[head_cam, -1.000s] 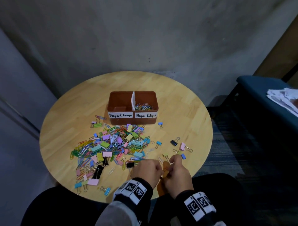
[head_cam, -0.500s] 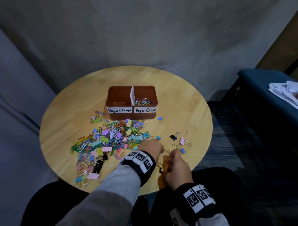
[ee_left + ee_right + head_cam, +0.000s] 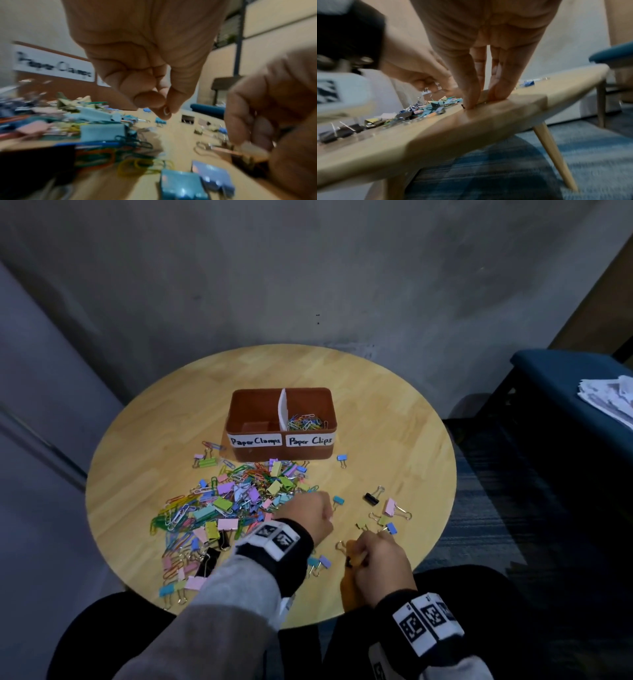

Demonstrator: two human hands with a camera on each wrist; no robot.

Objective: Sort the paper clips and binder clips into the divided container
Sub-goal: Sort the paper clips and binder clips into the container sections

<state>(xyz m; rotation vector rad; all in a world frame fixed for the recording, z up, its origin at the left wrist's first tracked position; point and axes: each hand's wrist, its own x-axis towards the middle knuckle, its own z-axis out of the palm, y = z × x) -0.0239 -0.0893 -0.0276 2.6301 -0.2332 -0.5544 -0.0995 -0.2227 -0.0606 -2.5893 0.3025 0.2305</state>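
A brown divided container [image 3: 257,455] stands mid-table, labelled "Paper Clamps" on the left and "Paper Clips" on the right. Coloured paper clips [image 3: 306,422] lie in its right half, and the left half shows bare floor. A mixed pile of paper clips and binder clips [image 3: 233,501] spreads in front of it. My left hand [image 3: 308,513] hovers at the pile's right edge. Its fingers are curled, thumb against fingertip [image 3: 164,108], and I see nothing held there. My right hand [image 3: 375,556] rests near the front edge and pinches an orange binder clip [image 3: 354,558] against the table.
Loose binder clips lie right of the pile: a black one [image 3: 371,498], a pink one [image 3: 390,506], and a blue one [image 3: 342,457] by the container. The round wooden table [image 3: 394,422] stands against a grey wall. A blue bench [image 3: 565,378] with papers [image 3: 609,395] is at the right.
My left hand has left the orange binder clip and moved forward to the pile's right edge. The right hand stays near the front edge with the clip.
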